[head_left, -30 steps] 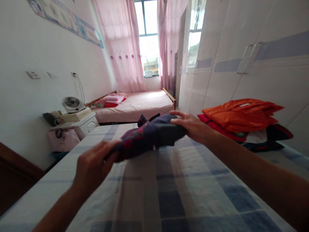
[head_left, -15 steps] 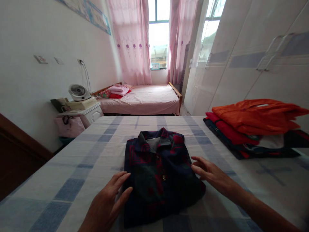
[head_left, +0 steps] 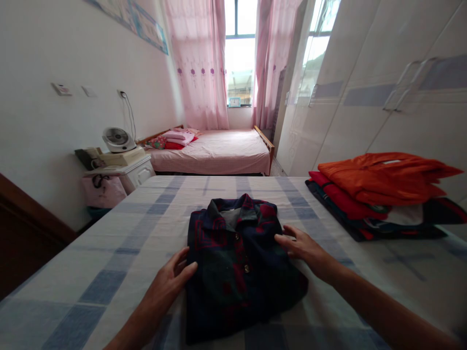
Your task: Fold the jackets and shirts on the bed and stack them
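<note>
A dark plaid shirt (head_left: 226,272) in navy, green and red lies folded on the bed, its buttoned front up and its collar at the far end. My left hand (head_left: 170,274) rests against the shirt's left edge, thumb over the cloth and fingers apart. On the opposite side, my right hand (head_left: 304,248) touches the right edge near the sleeve fold, with thumb and fingers spread. Neither hand grips the cloth visibly. The fingertips at both edges are partly hidden.
A stack of folded clothes, topped by an orange jacket (head_left: 379,177), sits to the right on the checked bedsheet (head_left: 120,277). Beyond stands a second bed (head_left: 226,150) with pink bedding. A fan (head_left: 118,139) is on the left cabinet; wardrobes (head_left: 375,92) line the right.
Both hands have moved slightly away from me along the shirt's sides. My right hand has also come inward onto the right edge. The shirt lies much as before.
</note>
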Available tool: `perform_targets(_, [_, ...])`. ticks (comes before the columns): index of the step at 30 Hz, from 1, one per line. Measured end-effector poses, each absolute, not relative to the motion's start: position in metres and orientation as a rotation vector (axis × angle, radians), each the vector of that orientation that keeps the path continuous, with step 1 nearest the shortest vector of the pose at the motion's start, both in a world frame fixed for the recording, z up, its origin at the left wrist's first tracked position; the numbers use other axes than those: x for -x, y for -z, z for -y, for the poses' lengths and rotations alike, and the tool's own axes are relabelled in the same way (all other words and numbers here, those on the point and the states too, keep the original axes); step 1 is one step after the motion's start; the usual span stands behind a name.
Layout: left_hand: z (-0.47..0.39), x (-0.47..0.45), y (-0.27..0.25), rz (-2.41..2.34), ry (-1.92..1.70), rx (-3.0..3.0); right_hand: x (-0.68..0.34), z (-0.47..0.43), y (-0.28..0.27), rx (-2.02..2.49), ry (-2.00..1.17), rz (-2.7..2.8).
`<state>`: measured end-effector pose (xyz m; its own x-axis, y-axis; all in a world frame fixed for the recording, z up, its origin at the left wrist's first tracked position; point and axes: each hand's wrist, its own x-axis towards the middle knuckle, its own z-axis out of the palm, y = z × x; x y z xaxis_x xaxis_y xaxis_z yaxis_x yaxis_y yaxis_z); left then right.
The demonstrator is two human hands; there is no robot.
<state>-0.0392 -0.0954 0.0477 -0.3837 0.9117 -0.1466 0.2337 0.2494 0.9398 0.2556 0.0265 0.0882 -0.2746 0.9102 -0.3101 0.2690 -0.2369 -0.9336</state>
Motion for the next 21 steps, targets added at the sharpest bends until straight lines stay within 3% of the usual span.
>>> perform_targets(9, [0.054, 0.017, -0.087, -1.357, -1.332, -0.637, -0.229, -0.059, -0.084, 1.101, -1.944, 1.040])
perform_targets(15, [0.072, 0.027, -0.072, -1.354, -1.133, -0.723, -0.254, -0.045, -0.064, 1.008, -2.242, 0.997])
perform_targets(21, [0.066, 0.010, -0.082, -1.271, -1.155, -0.723, -0.242, -0.033, -0.076, 1.013, -2.249, 1.023])
